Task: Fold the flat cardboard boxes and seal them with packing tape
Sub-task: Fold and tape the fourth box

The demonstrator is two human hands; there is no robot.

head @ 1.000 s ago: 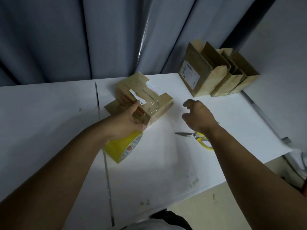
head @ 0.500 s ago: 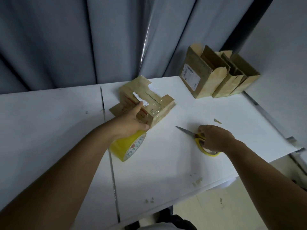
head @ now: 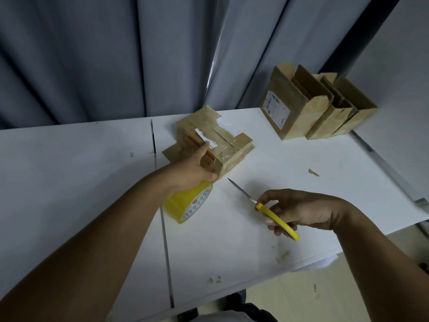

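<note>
Cardboard box (head: 216,145) sits gripped under our left hand (head: 195,168), tape roll (head: 188,203) just below its fingers; our right hand (head: 301,210) fingers close around yellow scissors (head: 274,214).

The left forearm runs from the lower left of the frame up to the centre, where the left hand (head: 193,169) curls in a grip. Right hand (head: 301,211), lower right, is closed, fingers (head: 270,196) bent.

Counter (head: 301,159): taped box (head: 216,145) centre; tape roll (head: 188,203) just near-left of it; scissors (head: 262,205) near-right; three open boxes (head: 315,105) far right.
</note>
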